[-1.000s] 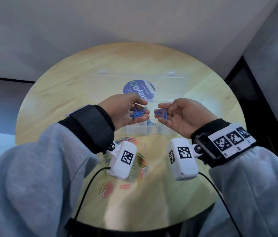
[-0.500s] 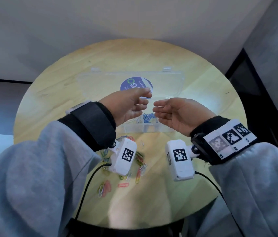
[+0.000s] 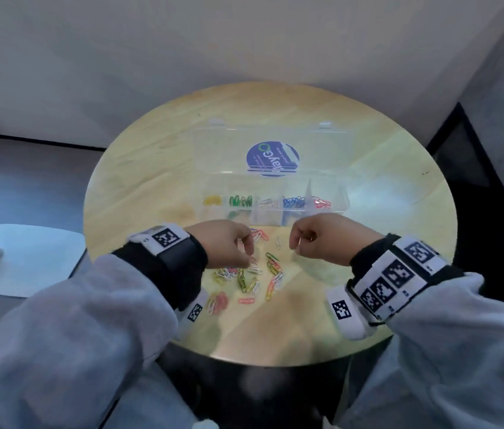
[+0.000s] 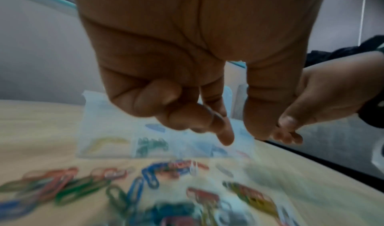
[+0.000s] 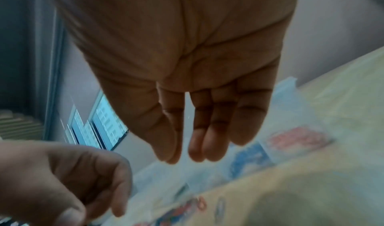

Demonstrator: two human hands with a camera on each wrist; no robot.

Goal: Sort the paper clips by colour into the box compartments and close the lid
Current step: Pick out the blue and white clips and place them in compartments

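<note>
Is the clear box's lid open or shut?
Open. The lid lies folded back flat on the table, and the compartments with sorted clips are uncovered.

The head view looks steeply down from above onto the round surface (image 3: 399, 187), both hands low in frame. Each wrist view sits close under its palm, facing along the fingers toward the clear box (image 4: 108, 131) (image 5: 290, 114), which all three views share.

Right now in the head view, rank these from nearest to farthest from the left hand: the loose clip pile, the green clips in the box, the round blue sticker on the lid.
1. Loose clip pile, on the table directly beneath the left hand.
2. Green clips, in the second compartment from the left.
3. Round blue sticker, on the open lid behind the compartments.
</note>
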